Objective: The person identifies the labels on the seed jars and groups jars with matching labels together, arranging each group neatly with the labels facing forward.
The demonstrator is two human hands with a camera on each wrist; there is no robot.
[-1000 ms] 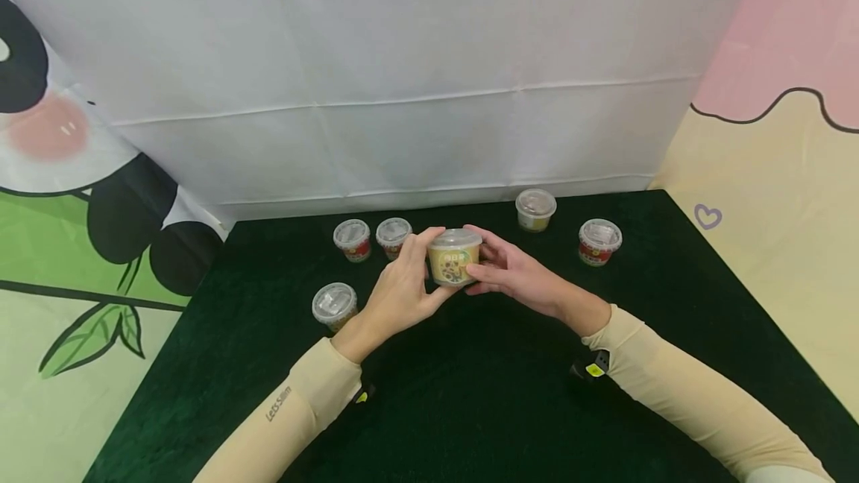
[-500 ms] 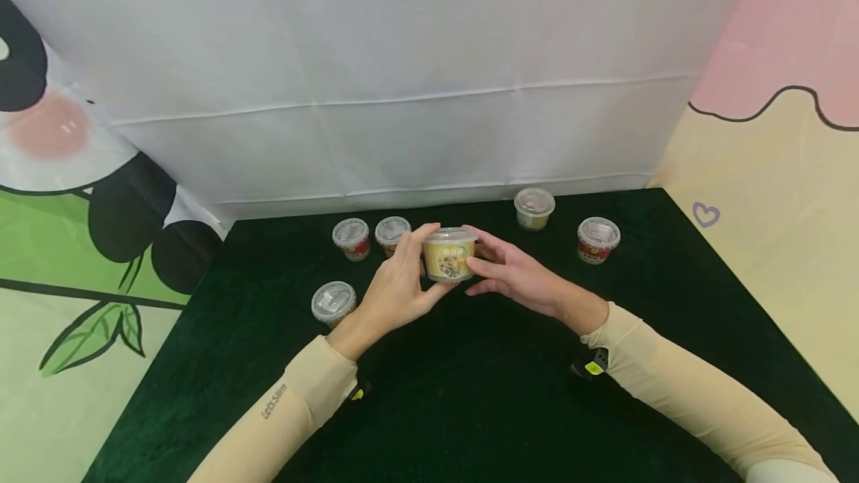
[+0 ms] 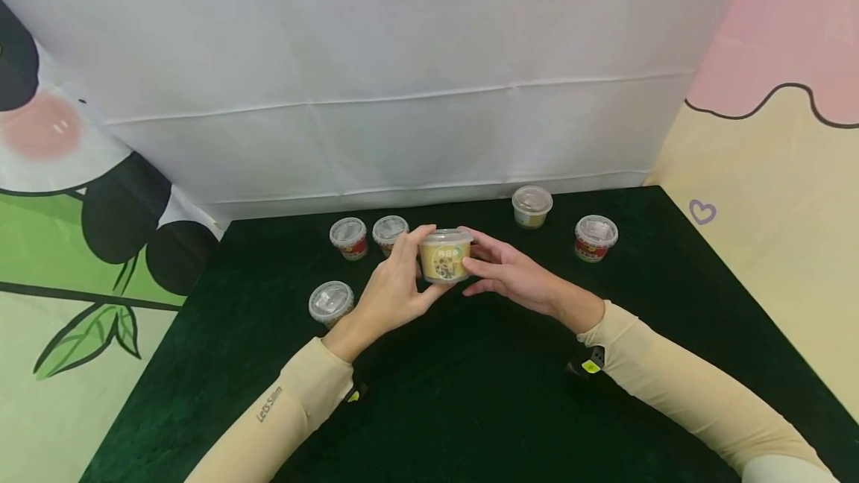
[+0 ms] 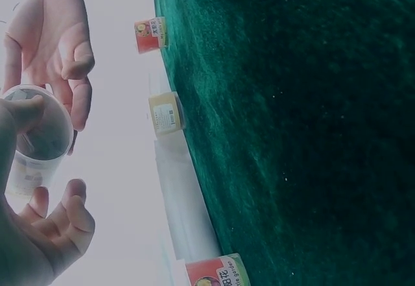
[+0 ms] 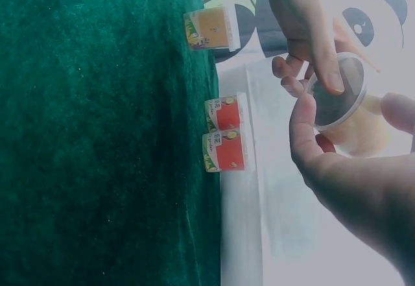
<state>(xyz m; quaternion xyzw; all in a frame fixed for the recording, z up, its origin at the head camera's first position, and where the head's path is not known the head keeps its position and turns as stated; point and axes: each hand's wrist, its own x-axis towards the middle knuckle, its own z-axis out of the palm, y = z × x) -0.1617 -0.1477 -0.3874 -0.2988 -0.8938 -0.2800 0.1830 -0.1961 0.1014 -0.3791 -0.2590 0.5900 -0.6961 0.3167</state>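
In the head view, a clear plastic cup with a yellow flower-picture label and a clear lid is held upright above the green cloth. My left hand grips its left side, with the thumb underneath. My right hand has its thumb at the cup's right edge and fingers behind it. From the right wrist, the cup's base shows, with the left thumb pressed on it and right fingers beside the rim. Fingers partly hide the cup's sides.
Red-labelled lidded cups stand at the back left, beside my left fingers, and at the right. A yellow-labelled cup stands by the white backdrop. Another lidded cup sits by my left wrist on the green cloth.
The held cup and both hands have shifted slightly left. The right thumb now overlaps less of the cup's front. The standing cups remain in place; the whole view drifts slightly.
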